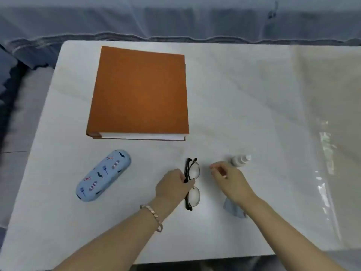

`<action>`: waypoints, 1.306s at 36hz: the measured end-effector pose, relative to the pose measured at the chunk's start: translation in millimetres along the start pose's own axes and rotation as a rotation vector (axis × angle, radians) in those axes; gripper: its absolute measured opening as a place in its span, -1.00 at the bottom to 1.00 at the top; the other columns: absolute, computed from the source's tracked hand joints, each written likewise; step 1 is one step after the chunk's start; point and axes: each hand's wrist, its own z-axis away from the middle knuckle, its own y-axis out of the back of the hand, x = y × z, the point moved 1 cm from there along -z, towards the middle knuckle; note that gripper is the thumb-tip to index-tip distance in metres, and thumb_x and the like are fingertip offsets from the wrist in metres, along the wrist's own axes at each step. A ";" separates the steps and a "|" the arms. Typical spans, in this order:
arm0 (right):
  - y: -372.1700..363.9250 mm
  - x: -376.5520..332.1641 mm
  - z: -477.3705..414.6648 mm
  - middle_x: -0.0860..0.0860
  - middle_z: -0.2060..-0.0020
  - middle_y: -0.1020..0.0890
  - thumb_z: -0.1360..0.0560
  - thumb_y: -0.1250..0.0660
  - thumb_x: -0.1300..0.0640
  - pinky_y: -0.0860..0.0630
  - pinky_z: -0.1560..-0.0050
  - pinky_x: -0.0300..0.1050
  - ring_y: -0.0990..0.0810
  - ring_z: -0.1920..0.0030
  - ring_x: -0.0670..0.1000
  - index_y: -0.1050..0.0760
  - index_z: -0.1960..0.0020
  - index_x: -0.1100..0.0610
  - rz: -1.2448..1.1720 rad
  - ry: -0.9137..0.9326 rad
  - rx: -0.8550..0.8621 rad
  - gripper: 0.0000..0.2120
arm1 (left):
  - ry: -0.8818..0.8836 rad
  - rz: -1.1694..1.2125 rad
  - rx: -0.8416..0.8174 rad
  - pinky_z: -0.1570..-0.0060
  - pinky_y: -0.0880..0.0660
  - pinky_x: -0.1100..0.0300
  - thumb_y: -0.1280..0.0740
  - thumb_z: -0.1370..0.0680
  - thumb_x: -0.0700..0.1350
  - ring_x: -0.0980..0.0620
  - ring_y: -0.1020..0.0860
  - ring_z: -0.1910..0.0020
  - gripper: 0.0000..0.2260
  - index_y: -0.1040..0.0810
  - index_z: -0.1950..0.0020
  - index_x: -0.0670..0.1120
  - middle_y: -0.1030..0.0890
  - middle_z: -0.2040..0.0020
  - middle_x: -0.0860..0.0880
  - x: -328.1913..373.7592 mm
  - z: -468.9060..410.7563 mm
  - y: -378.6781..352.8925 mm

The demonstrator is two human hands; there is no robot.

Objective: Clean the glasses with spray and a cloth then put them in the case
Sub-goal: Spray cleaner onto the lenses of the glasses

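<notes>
- a person's left hand [173, 184] pinches the bridge of a pair of thin black-framed glasses [192, 183], folded and standing on edge near the front of the white table [244, 98] — fingers closed on the frame between the two lenses.
- the right hand [227, 178] hovers just beside the glasses, its fingers [214, 166] loosely curled and holding nothing that can be seen.
- a small white plastic spray bottle [239, 160] lies on its side just beyond the right hand; a pale blue-grey cleaning cloth [232, 208] lies flat on the table, partly hidden under the right forearm.
- a light blue hard glasses case with a moustache-and-barber-pole print [103, 176] rests closed, well to the left of the glasses.
- judged from their build, the glasses are light, stiff and fragile; the lenses smear easily, so the frame or bridge looks the safer place to hold — not the glass.
- the bottle looks light and likely to roll; the cloth is soft and limp.
- a large orange-covered book [139, 92] lies flat farther back, clear of the work.
- nothing blocks the way to the bottle; the right arm lies over the cloth, and the case would need opening before the glasses go in.
</notes>
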 end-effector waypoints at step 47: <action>6.9 -10.9 26.0 -0.11 0.07 -0.55 -0.44 -0.31 0.32 -0.35 0.02 -0.47 -0.51 0.03 -0.13 -0.62 0.07 0.11 0.093 0.641 0.691 -0.82 | -0.239 0.900 -0.233 0.32 -0.64 0.05 -0.17 -0.54 -0.21 -0.06 -0.69 0.29 -0.72 -0.47 0.37 -0.17 -0.59 0.40 -0.10 -4.7 60.0 96.2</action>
